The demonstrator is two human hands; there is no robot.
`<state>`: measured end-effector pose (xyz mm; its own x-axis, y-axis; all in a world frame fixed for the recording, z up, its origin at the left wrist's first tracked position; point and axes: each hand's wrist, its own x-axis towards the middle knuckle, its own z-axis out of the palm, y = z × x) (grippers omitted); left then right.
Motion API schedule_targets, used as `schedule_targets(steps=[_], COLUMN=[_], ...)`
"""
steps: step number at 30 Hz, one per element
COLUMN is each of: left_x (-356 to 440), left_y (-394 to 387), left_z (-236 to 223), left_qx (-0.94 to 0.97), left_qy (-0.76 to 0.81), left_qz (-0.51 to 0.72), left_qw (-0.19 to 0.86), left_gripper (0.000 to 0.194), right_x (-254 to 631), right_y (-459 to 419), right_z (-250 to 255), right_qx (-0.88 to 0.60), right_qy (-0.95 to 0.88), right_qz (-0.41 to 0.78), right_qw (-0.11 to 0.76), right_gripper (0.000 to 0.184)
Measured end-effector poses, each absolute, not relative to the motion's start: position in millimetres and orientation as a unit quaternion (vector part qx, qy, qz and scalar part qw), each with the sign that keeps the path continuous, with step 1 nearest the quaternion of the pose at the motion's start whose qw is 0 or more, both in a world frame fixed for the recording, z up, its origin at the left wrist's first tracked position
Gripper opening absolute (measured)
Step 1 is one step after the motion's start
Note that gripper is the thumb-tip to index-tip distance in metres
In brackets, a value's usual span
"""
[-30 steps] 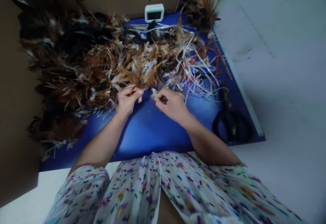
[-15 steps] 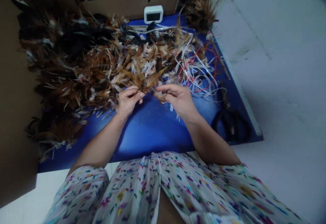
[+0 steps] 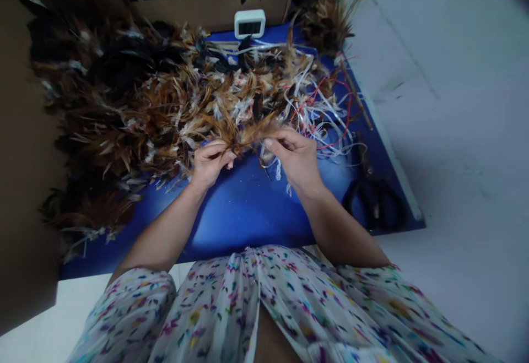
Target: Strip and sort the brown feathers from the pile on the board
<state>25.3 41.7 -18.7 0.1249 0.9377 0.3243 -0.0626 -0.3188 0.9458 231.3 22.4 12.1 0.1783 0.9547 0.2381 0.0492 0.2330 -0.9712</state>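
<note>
Between my hands is a small bunch of brown feathers (image 3: 252, 134). My left hand (image 3: 209, 162) pinches its base between thumb and forefinger. My right hand (image 3: 294, 156) is closed, thumb against fingers, at the tips of the same feathers on the right side. Behind both hands lies a broad pile of brown, white and black feathers (image 3: 165, 98). White and red strings (image 3: 326, 112) lie tangled just beyond my right hand. The exact grip of the right fingertips is partly hidden by feathers.
Black-handled scissors (image 3: 374, 203) lie at the right on the blue table (image 3: 248, 214). A small white digital display (image 3: 249, 23) stands at the back before a cardboard box (image 3: 202, 5). Another feather bunch (image 3: 328, 19) is at the back right corner; a brown panel (image 3: 25, 159) rises at left.
My right hand has moved slightly right and its fingers have drawn along the feathers, which now stretch further towards it. My left hand keeps its pinch in nearly the same place.
</note>
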Motion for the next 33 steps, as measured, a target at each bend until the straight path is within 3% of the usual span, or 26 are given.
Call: schedule_targets(steps=[13, 20, 33], left_x=[26, 29, 32], left_y=[40, 39, 39], left_z=[-9, -8, -9], left_qx=[0.635, 0.682, 0.708], left_qy=[0.36, 0.309, 0.296], left_qz=[0.52, 0.52, 0.517], left_qw=[0.444, 0.411, 0.38], left_gripper=[0.035, 0.028, 0.019], right_x=[225, 221, 225], right_y=[19, 11, 4], right_z=[21, 29, 29], right_qx=[-0.483, -0.499, -0.52], right_qy=[-0.478, -0.481, -0.613], right_qz=[0.481, 0.422, 0.302], right_qw=[0.554, 0.585, 0.513], right_gripper=[0.029, 0.027, 0.013])
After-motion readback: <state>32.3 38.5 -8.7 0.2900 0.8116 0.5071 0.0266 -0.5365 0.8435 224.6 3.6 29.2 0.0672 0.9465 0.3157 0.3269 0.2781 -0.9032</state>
